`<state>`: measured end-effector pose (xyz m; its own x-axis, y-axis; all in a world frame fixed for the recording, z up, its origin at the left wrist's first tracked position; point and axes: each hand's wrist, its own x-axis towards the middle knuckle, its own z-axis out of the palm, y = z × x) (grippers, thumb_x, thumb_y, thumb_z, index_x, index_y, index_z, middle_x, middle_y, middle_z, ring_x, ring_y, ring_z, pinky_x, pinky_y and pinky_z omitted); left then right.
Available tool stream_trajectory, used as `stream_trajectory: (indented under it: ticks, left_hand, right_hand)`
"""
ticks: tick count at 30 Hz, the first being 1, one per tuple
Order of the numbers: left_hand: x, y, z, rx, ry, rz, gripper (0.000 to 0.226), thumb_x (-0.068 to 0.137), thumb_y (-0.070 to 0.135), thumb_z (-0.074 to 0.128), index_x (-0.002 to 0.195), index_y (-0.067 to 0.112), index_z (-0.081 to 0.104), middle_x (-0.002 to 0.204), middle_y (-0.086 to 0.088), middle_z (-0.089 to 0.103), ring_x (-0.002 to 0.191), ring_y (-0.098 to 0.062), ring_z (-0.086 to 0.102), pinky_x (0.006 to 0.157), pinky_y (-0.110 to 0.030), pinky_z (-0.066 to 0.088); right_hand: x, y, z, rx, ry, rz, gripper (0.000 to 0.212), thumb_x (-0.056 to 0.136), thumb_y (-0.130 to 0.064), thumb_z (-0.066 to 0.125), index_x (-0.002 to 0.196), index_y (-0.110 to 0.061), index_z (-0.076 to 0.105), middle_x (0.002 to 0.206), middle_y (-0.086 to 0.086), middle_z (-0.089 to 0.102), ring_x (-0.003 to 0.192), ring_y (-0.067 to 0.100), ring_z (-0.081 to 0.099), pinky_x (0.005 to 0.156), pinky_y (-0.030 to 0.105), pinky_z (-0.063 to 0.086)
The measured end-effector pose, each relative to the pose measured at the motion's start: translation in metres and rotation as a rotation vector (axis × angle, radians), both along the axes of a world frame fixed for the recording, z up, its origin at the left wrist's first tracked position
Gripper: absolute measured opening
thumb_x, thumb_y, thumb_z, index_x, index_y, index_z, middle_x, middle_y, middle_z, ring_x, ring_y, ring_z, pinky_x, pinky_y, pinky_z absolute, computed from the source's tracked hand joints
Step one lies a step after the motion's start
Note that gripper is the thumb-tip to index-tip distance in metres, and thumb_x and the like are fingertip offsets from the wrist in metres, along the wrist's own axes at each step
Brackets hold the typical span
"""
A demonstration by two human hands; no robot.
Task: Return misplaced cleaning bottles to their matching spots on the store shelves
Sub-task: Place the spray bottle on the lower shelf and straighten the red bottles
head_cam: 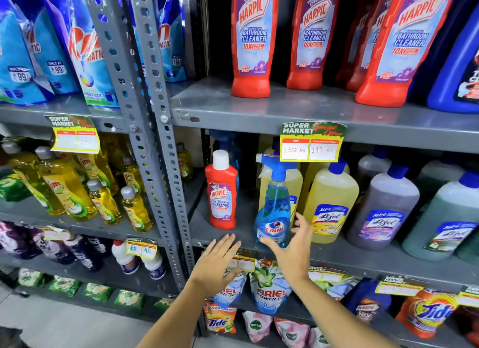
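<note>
A red Harpic bathroom cleaner bottle (222,192) with a white cap stands alone at the left end of the middle shelf (363,259). Beside it stands a blue Colin spray bottle (274,207), in front of yellow Lizol bottles (329,202). On the shelf above is a row of matching red Harpic bottles (252,41). My left hand (216,266) is open below the red bottle, touching nothing. Around the base of the Colin bottle my right hand (294,251) is spread open, thumb and fingers on either side, not closed on it.
Purple and green Lizol bottles (383,207) fill the shelf to the right. A price tag (311,142) hangs from the upper shelf edge. A grey upright post (160,140) divides the racks, with yellow Vim bottles (67,192) left. Ariel pouches (269,288) sit below.
</note>
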<state>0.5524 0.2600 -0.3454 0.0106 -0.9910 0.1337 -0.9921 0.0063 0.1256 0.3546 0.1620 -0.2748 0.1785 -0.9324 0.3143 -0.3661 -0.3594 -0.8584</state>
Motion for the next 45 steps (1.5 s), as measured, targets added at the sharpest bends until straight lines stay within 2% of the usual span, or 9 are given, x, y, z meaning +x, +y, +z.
stream_trajectory:
  ticks: [3,6,13,16,20,28,35,40,45]
  left_hand:
    - [0.0,-0.002,-0.004,0.007,-0.004,0.007,0.065,0.099,0.059,0.028,0.153,0.023,0.018,0.159,0.002,0.011,0.147,-0.016,0.008,0.115,-0.034,-0.001]
    - [0.0,-0.002,-0.007,0.018,-0.031,0.017,0.067,0.099,0.057,0.029,0.154,0.022,0.014,0.161,0.0,0.009,0.147,-0.015,0.001,0.115,-0.036,-0.002]
    - [-0.006,-0.003,-0.004,0.038,-0.07,0.054,0.075,0.091,0.06,0.015,0.154,0.019,0.008,0.162,-0.003,0.007,0.147,-0.017,-0.003,0.119,-0.037,-0.008]
    - [-0.009,-0.002,-0.001,0.058,-0.07,0.081,0.075,0.092,0.061,0.013,0.154,0.021,0.002,0.162,0.0,-0.006,0.147,-0.015,-0.011,0.118,-0.036,-0.009]
    - [-0.01,-0.003,0.004,0.101,-0.072,0.092,0.07,0.099,0.056,0.026,0.154,0.021,0.0,0.162,0.0,-0.008,0.146,-0.014,-0.012,0.119,-0.037,-0.005]
    - [-0.012,0.003,0.013,0.143,-0.033,0.084,0.071,0.1,0.054,0.029,0.154,0.02,-0.003,0.162,-0.001,-0.005,0.147,-0.016,-0.008,0.119,-0.039,-0.002]
    - [-0.008,0.011,0.073,-0.166,0.105,0.014,0.066,0.1,0.048,0.036,0.154,0.018,0.012,0.16,0.0,0.004,0.147,-0.013,-0.003,0.118,-0.045,0.01]
    - [-0.009,-0.007,0.207,-0.604,0.133,-0.028,0.067,0.097,0.029,0.053,0.152,0.009,0.021,0.159,-0.01,0.021,0.146,-0.022,0.016,0.119,-0.039,0.013]
    - [-0.019,-0.017,0.3,-0.834,-0.037,-0.122,0.057,0.097,0.028,0.052,0.145,0.003,0.035,0.149,-0.014,0.039,0.135,-0.029,0.037,0.114,-0.041,0.026]
  right_hand:
    - [0.013,0.019,0.018,-0.228,0.014,0.067,0.084,0.067,-0.053,0.079,0.132,-0.021,0.036,0.121,-0.006,0.037,0.111,0.024,0.054,0.09,0.04,0.054]
    - [0.043,0.029,0.044,-0.262,0.021,0.186,0.074,0.079,-0.042,0.075,0.136,-0.026,0.031,0.126,-0.005,0.038,0.113,0.016,0.05,0.095,0.031,0.049]
    - [0.11,0.005,0.074,-0.044,0.132,0.313,0.104,0.082,-0.034,0.075,0.154,-0.01,0.004,0.158,0.011,0.018,0.147,0.022,0.022,0.115,0.032,0.026]
    - [0.132,-0.011,0.078,0.128,0.054,0.245,0.105,0.072,-0.029,0.084,0.151,-0.011,0.017,0.148,0.013,0.034,0.136,0.026,0.04,0.109,0.039,0.038]
    - [0.148,-0.027,0.064,0.227,0.117,0.242,0.073,0.068,-0.026,0.086,0.129,-0.011,0.047,0.125,0.013,0.06,0.114,0.031,0.061,0.097,0.047,0.05]
    - [0.121,-0.003,0.069,0.019,0.208,0.331,0.055,0.073,-0.031,0.082,0.117,-0.011,0.055,0.107,0.011,0.071,0.099,0.03,0.067,0.086,0.048,0.055]
    - [0.046,0.044,0.19,-0.261,-0.139,0.377,0.046,0.063,-0.023,0.089,0.098,-0.034,0.06,0.084,-0.024,0.066,0.079,-0.001,0.065,0.075,0.022,0.055]
    - [-0.013,0.031,0.306,-0.58,-0.399,0.314,0.049,0.065,-0.023,0.087,0.102,-0.029,0.055,0.099,-0.007,0.069,0.091,0.009,0.068,0.083,0.031,0.056]
    - [-0.039,-0.012,0.376,-0.723,-0.382,0.218,0.047,0.07,-0.026,0.085,0.103,-0.023,0.052,0.098,-0.011,0.065,0.088,-0.009,0.063,0.083,0.018,0.052]
